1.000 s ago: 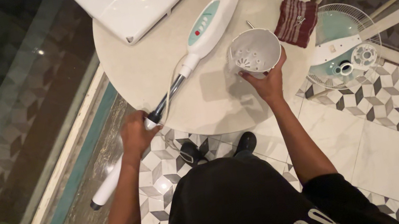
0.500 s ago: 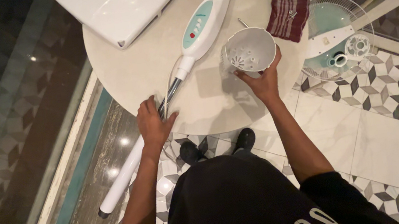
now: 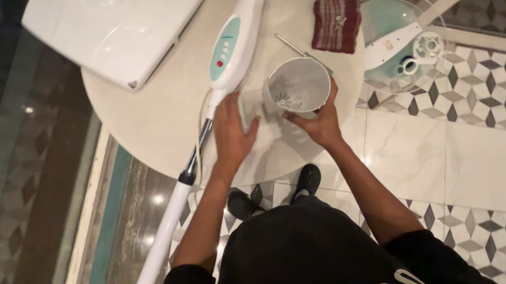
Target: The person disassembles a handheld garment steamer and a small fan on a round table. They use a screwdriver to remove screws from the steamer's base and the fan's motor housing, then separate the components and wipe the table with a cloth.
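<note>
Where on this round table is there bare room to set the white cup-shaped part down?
One bare patch lies on the round table, between the white square base and the long handle. Another lies between that handle and the dark red cloth. The near edge is crowded by the left hand, right hand and cup-shaped part.

The head camera looks steeply down, close above the round table (image 3: 147,129).

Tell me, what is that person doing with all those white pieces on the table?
A person stands at a round table with fan parts spread over it. Their right hand grips a white cup-shaped housing, and the left hand reaches in beside it, next to the long white fan pole. A square white fan base, a dark red cloth and a fan blade lie nearby.
</note>
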